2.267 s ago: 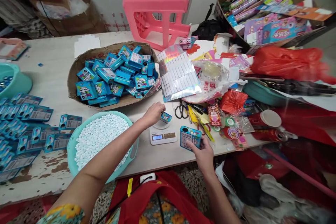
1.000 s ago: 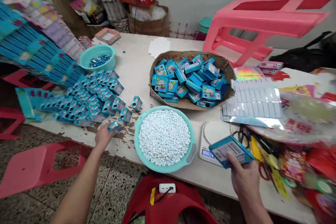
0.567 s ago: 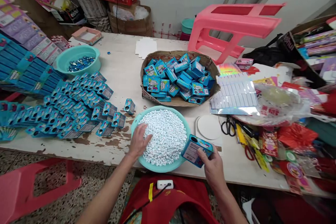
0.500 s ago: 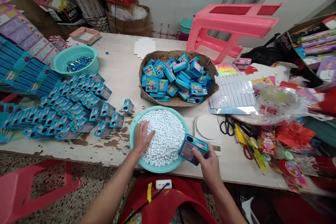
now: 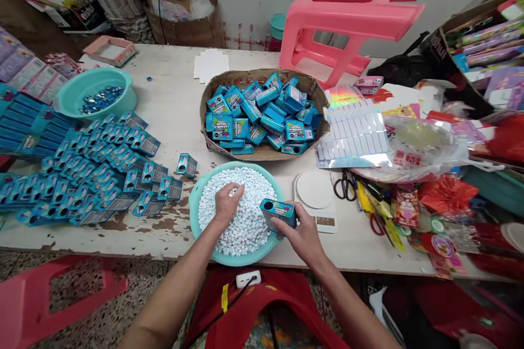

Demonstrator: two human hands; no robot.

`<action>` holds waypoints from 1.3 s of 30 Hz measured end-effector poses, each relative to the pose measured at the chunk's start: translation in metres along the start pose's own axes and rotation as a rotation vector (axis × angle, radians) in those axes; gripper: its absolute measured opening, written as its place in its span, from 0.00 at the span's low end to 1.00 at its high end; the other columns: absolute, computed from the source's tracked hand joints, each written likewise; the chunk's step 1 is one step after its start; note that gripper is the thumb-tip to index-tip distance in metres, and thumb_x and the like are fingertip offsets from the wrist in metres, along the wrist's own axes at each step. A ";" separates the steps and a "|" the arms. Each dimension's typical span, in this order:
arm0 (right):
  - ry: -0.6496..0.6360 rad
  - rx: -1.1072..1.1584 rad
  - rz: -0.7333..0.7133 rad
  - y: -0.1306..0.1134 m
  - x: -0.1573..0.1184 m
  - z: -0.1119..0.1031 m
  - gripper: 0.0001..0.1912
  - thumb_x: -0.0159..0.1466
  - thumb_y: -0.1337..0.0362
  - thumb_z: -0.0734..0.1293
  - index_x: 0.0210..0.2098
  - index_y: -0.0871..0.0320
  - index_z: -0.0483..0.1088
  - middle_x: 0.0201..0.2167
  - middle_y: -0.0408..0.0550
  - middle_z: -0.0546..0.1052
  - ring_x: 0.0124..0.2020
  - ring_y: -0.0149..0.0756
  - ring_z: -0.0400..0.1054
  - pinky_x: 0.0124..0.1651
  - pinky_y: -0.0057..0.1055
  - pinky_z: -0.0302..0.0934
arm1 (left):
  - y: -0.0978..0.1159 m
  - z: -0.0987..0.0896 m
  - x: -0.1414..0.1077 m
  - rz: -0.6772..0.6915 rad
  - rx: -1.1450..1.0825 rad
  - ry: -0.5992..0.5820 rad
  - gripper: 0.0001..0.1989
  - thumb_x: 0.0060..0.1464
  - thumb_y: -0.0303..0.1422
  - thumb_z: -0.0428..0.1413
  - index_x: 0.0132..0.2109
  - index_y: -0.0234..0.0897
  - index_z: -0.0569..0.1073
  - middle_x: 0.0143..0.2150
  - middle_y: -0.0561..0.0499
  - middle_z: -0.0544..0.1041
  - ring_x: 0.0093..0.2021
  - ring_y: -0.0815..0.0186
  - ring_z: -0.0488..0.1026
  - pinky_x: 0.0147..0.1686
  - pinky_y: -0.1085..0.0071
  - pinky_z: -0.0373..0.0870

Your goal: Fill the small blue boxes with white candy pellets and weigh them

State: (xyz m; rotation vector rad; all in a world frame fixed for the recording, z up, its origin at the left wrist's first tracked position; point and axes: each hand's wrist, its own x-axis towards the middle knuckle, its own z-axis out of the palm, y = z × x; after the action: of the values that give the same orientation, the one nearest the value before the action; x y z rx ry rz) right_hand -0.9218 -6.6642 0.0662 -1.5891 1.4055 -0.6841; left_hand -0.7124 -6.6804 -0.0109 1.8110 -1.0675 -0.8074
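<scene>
Small white candies (image 5: 249,229) fill a turquoise basin (image 5: 195,212) at the table's front edge. Over them is my left hand (image 5: 227,203), its fingers curled together among the candies; what lies under the fingers is mostly hidden. My right hand (image 5: 302,232) grips a small blue candy box (image 5: 279,212) above the basin's right side. The box is tilted, and a dark round hole shows in its top. Behind the basin, a cut-down cardboard box (image 5: 213,147) holds a heap of similar blue boxes (image 5: 262,112).
Rows of blue boxes with round holes (image 5: 98,169) stand at the left, one box (image 5: 187,165) apart from them. A second turquoise basin (image 5: 129,99) holds shiny blue pieces. Rightward lie a white scale (image 5: 314,191), scissors (image 5: 344,185) and packaging. A pink stool (image 5: 352,16) rests behind.
My left hand has gone from spread fingers to curled ones and moved inward over the candies. My right hand has brought the blue box leftward, over the basin. The camera view has shifted slightly.
</scene>
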 end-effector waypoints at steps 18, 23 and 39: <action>0.037 -0.295 -0.318 -0.033 0.003 0.034 0.15 0.57 0.58 0.70 0.42 0.55 0.68 0.38 0.50 0.75 0.41 0.44 0.68 0.43 0.38 0.62 | 0.093 -0.011 -0.019 -0.278 -0.929 -0.047 0.17 0.49 0.42 0.56 0.23 0.36 0.62 0.20 0.56 0.65 0.23 0.70 0.70 0.29 0.71 0.67; 0.059 -0.247 -0.309 -0.039 0.001 0.036 0.14 0.56 0.60 0.71 0.41 0.54 0.68 0.37 0.49 0.75 0.41 0.44 0.68 0.43 0.38 0.62 | 0.097 -0.012 -0.020 -0.234 -0.898 -0.029 0.15 0.49 0.40 0.57 0.23 0.36 0.64 0.18 0.57 0.64 0.23 0.69 0.70 0.29 0.71 0.68; 0.111 -0.128 -0.262 -0.035 -0.002 0.032 0.14 0.56 0.63 0.69 0.41 0.54 0.67 0.38 0.47 0.74 0.42 0.41 0.69 0.43 0.35 0.63 | 0.113 -0.007 -0.024 -0.195 -0.862 0.028 0.15 0.47 0.40 0.60 0.26 0.34 0.66 0.24 0.55 0.67 0.23 0.73 0.67 0.25 0.75 0.67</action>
State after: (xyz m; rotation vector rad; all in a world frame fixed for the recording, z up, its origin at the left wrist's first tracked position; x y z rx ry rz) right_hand -0.8779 -6.6554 0.0820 -1.8827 1.3558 -0.8607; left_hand -0.7551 -6.6857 0.0964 1.1767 -0.4005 -1.1320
